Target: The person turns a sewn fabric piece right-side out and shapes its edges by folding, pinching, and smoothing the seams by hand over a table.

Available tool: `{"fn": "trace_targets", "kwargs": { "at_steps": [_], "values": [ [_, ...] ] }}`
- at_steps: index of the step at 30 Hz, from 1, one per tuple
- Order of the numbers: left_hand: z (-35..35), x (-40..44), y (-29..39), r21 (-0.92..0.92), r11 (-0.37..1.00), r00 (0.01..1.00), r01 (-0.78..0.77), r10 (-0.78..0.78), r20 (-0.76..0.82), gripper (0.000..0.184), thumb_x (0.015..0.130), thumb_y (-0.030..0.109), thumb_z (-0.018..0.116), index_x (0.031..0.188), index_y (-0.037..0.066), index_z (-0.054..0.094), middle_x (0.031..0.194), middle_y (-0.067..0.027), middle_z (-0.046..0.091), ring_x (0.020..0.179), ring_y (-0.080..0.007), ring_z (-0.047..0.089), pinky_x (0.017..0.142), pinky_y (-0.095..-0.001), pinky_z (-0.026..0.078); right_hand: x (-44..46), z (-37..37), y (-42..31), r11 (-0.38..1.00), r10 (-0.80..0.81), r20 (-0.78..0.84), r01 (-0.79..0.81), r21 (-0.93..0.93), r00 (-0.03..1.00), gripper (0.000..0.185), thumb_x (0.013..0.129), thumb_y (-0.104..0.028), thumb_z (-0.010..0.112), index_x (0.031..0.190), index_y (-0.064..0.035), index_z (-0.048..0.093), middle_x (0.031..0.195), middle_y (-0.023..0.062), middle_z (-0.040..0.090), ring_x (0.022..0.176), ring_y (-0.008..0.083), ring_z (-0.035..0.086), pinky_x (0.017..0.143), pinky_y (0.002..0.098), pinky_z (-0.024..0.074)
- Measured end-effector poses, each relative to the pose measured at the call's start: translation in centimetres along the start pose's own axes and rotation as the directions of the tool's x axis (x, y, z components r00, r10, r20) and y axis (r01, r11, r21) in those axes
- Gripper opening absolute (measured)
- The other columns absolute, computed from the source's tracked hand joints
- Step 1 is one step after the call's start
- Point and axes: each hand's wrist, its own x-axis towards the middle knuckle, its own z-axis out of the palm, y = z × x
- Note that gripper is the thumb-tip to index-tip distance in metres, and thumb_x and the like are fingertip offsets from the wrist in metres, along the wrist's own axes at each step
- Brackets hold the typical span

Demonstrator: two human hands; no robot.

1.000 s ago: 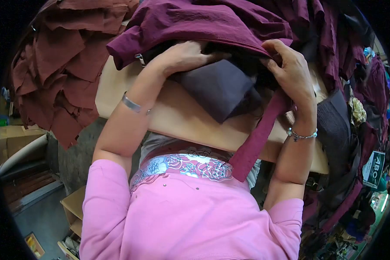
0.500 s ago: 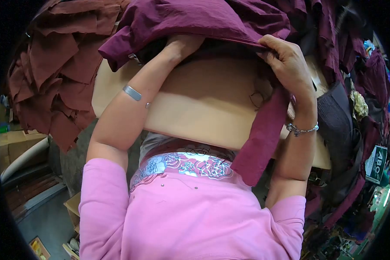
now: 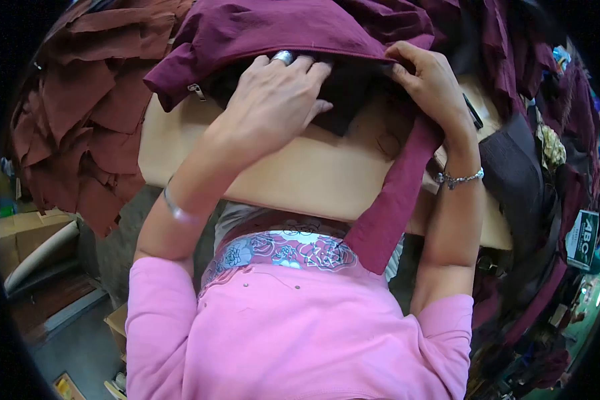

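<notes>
A maroon zippered bag (image 3: 293, 27) lies across the far side of the tan work board, its zipped opening facing me and dark lining showing inside. At the mouth of this opening is my left hand (image 3: 277, 93), back upward, fingers bent over the dark lining and thumb held apart; a ring is on one finger. The fingertips are partly hidden under the zipper edge. My right hand (image 3: 430, 83) pinches the right end of the zipped edge between thumb and fingers. A metal zipper pull (image 3: 197, 92) hangs at the left end. From below my right hand, a maroon strip (image 3: 397, 200) trails toward my lap.
The tan board (image 3: 300, 173) spans the space before me. Overlapping rust-brown fabric pieces (image 3: 80, 100) are heaped on the left. Dark and maroon cloth (image 3: 520, 173) hangs at the right. A cardboard box (image 3: 30, 233) stands at the lower left.
My left hand has come out of the bag's opening toward me; its back and fingers now show. My right hand still pinches the edge, shifted slightly left with the bag.
</notes>
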Motion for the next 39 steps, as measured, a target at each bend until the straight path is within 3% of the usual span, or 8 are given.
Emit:
{"fn": "trace_targets", "kwargs": {
  "at_steps": [2, 7, 11, 17, 25, 27, 32, 39],
  "values": [
    [-0.5, -1.1, 1.1, -0.103, 0.967, 0.925, -0.233, 0.188, -0.331, 0.045, 0.07, 0.026, 0.062, 0.108, 0.004, 0.051, 0.107, -0.0137, 0.052, 0.095, -0.0287, 0.051, 0.08, -0.0365, 0.042, 0.0, -0.1, -0.6, 0.998, 0.041, 0.028, -0.042, 0.048, 0.999, 0.02, 0.074, -0.009, 0.056, 0.092, 0.0002, 0.055, 0.078, 0.0161, 0.059, 0.071, 0.0261, 0.057, 0.066, 0.031, 0.0434],
    [-0.4, -4.7, 7.5, -0.433, 0.729, 0.832, -0.53, 0.546, -0.099, 0.057, 0.06, 0.038, 0.067, 0.109, 0.013, 0.052, 0.084, -0.0081, 0.048, 0.071, -0.0213, 0.052, 0.062, -0.0301, 0.044, 0.0, 0.3, -0.5, 1.0, 0.024, 0.021, -0.024, 0.02, 1.0, 0.019, 0.077, -0.01, 0.056, 0.093, 0.0008, 0.055, 0.076, 0.0158, 0.059, 0.066, 0.0229, 0.057, 0.062, 0.0289, 0.0433],
    [1.6, -4.5, 7.6, -0.541, 0.758, 0.897, -0.365, 0.441, 0.013, 0.047, 0.062, 0.038, 0.068, 0.092, 0.007, 0.051, 0.081, -0.0087, 0.048, 0.07, -0.0237, 0.051, 0.06, -0.0321, 0.043, 0.0, 0.5, -0.2, 0.995, 0.086, 0.014, -0.086, 0.041, 0.996, 0.019, 0.077, -0.01, 0.057, 0.093, 0.0003, 0.055, 0.076, 0.0146, 0.06, 0.068, 0.0198, 0.058, 0.062, 0.028, 0.0434],
    [-1.5, -4.2, 1.4, -0.913, 0.366, 0.959, 0.182, 0.139, 0.247, 0.06, 0.062, 0.05, 0.065, 0.091, 0.001, 0.047, 0.086, -0.007, 0.042, 0.083, -0.017, 0.043, 0.075, -0.0256, 0.033, -0.1, -0.4, -2.5, 0.991, -0.051, -0.126, 0.066, 0.12, 0.991, 0.019, 0.075, -0.008, 0.059, 0.092, -0.0002, 0.057, 0.078, 0.0089, 0.061, 0.071, 0.0149, 0.058, 0.067, 0.0246, 0.0439],
    [-2.8, -5.5, -1.1, -0.967, 0.25, 0.984, -0.041, -0.157, -0.083, 0.041, 0.065, -0.006, 0.059, 0.104, -0.001, 0.048, 0.092, -0.0064, 0.049, 0.087, -0.0113, 0.048, 0.08, -0.0208, 0.036, -1.3, -3.1, -5.6, 0.89, -0.261, 0.015, 0.234, 0.391, 0.965, 0.032, 0.069, -0.021, 0.064, 0.095, -0.004, 0.058, 0.083, 0.0137, 0.06, 0.076, 0.0298, 0.057, 0.071, 0.0349, 0.0438],
    [-3.6, -5.7, -1.1, -0.966, 0.257, 0.96, -0.04, -0.259, -0.109, 0.042, 0.069, -0.013, 0.055, 0.109, -0.001, 0.047, 0.087, -0.0049, 0.053, 0.082, -0.0084, 0.051, 0.075, -0.0191, 0.04, -1.6, -3.2, -4.2, 0.966, -0.257, 0.174, 0.246, 0.086, 0.951, 0.042, 0.065, -0.028, 0.067, 0.1, -0.0063, 0.057, 0.087, 0.0121, 0.06, 0.082, 0.0256, 0.057, 0.074, 0.0329, 0.0425],
    [-1.8, -6.2, -3.6, -0.972, -0.147, 0.979, -0.182, -0.123, -0.164, 0.04, 0.078, -0.001, 0.049, 0.117, -0.006, 0.04, 0.099, -0.0135, 0.054, 0.09, -0.0144, 0.054, 0.081, -0.025, 0.041, -1.2, -2.2, -2.4, 0.947, 0.017, 0.376, -0.135, 0.291, 0.927, 0.031, 0.071, -0.023, 0.065, 0.094, -0.004, 0.057, 0.084, 0.0094, 0.059, 0.075, 0.0181, 0.054, 0.07, 0.0265, 0.0405],
    [-1.9, -7.3, -3.4, -0.968, -0.224, 0.971, -0.113, -0.23, -0.06, 0.034, 0.084, 0.003, 0.045, 0.115, -0.01, 0.041, 0.112, -0.0173, 0.05, 0.098, -0.0193, 0.053, 0.084, -0.0288, 0.045, -1.0, -2.1, -2.6, 0.903, -0.029, 0.331, -0.117, 0.414, 0.943, 0.031, 0.076, -0.025, 0.062, 0.09, 0.0011, 0.054, 0.071, 0.0056, 0.053, 0.067, 0.0119, 0.045, 0.066, 0.0254, 0.0393]
  ]
}}
